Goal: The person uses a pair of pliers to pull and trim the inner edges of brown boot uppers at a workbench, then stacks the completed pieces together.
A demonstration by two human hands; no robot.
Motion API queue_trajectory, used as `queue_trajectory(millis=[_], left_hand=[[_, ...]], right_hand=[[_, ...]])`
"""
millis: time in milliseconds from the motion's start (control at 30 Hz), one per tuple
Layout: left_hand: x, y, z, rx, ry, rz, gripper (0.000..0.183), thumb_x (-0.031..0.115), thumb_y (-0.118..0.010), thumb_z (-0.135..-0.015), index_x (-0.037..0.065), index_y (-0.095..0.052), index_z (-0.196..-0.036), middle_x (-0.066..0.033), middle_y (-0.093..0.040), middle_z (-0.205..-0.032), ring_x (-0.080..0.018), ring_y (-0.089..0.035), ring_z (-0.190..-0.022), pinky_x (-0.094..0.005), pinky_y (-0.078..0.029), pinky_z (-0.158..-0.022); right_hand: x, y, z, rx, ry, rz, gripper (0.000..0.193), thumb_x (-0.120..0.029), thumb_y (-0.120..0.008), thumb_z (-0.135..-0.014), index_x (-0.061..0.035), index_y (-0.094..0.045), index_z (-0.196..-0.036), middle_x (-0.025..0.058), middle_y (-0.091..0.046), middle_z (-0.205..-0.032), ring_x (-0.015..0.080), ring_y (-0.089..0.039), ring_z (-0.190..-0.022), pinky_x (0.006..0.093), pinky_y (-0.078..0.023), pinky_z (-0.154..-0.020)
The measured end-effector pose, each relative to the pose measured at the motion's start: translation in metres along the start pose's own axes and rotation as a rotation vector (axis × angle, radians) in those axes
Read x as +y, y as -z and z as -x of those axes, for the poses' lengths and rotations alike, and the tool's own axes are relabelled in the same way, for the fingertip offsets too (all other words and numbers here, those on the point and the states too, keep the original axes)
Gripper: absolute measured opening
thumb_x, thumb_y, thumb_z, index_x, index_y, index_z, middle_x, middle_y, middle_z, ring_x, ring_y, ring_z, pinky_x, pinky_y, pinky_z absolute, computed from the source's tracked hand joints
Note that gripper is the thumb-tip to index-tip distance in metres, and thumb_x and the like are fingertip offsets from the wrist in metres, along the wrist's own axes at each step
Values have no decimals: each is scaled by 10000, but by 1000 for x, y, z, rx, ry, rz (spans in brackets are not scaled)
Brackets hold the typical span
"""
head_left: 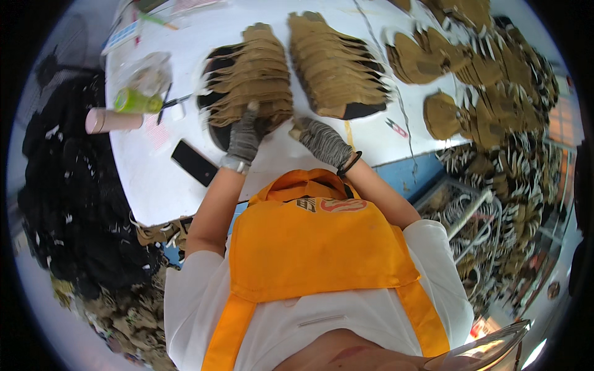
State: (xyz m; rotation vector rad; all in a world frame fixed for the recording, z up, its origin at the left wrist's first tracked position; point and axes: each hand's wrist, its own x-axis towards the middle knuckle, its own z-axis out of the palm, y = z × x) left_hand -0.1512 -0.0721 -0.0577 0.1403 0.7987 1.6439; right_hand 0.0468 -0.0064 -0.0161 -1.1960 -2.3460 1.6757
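Observation:
Two overlapping rows of brown, suede-like shoe uppers with black linings and pale fringed edges lie side by side on the white table. At the near end of the left row [263, 71], my left hand [244, 139], in a grey knitted glove, is closed on the nearest brown upper. Its thumb lies on top; the other fingers are mostly hidden. My right hand [325, 143], gloved alike, is just below the near end of the right row [328, 68], apart from it. Its fingers are drawn together and point left; whatever they may hold is hidden.
A black phone [194, 162], pink flask [113, 120], green roll [136, 101] and plastic bag [147, 73] are on the left of the table. Small red-handled snips [396, 127] lie on the right. More brown uppers [442, 115] stand beyond; black piles [80, 204] fill the left.

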Motion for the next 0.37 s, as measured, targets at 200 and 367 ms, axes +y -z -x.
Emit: queue_trajectory(millis=[200, 367], left_hand=[[-41, 5, 63, 133, 343, -637, 432, 431, -532, -928, 10, -624, -959, -14, -549, -710, -124, -523, -649, -265, -471, -609], [-50, -125, 74, -502, 273, -1104, 283, 269, -607, -914, 61, -646, -1102, -93, -659, -941, -132, -597, -861, -261, -469, -840]], right_hand=[[-79, 67, 89, -368, -163, 577, 462, -431, -518, -896, 11, -632, -967, 181, -657, -842, 342, -620, -844, 403, -474, -789], [-43, 94, 138, -254, -110, 263, 442, -456, -556, -868, -74, -663, -1062, 199, -659, -961, 315, -625, -940, 400, -453, -867]])
